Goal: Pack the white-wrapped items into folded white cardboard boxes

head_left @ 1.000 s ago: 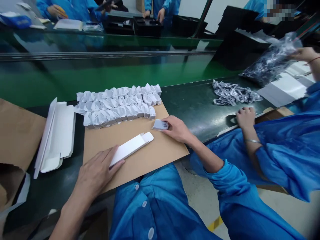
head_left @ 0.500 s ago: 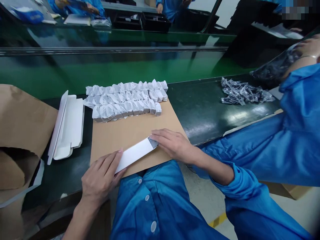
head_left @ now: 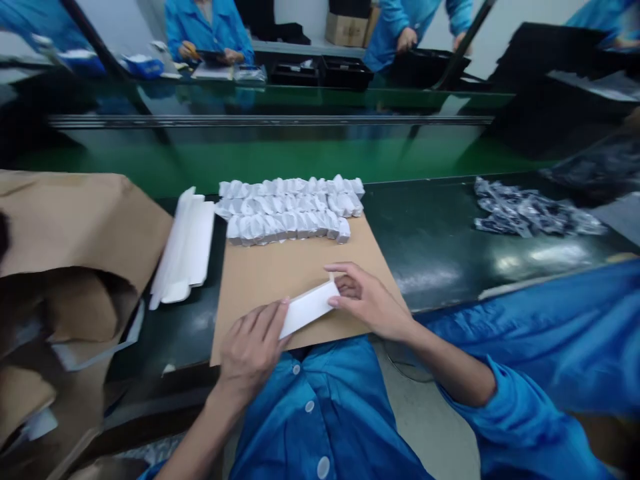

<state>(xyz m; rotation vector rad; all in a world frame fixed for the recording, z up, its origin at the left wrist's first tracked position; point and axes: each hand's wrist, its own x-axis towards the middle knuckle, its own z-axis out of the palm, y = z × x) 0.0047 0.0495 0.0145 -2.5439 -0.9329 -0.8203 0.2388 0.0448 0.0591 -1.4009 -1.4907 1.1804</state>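
Observation:
A long, narrow white carton [head_left: 310,309] lies slanted over the near part of a brown cardboard sheet [head_left: 280,270]. My left hand [head_left: 253,348] is closed round its lower left end, fingers on top. At the upper right end, my right hand [head_left: 367,293] pinches the carton, thumb on the near face and bent fingers behind a small upright end flap. What lies inside the carton is hidden. Beyond it, several small items wrapped in white paper [head_left: 290,225] stand in three rows on the sheet.
Flat white cartons [head_left: 187,247] lie left of the sheet, beside a large open brown paper bag [head_left: 90,220]. Clear plastic bags [head_left: 535,210] lie on the dark green table [head_left: 425,240] at right. Someone in blue sits close at right; other people work across the bench.
My right hand has gone from lying flat over the carton's end to pinching it. The grey content that showed there is now covered. The view has swung left.

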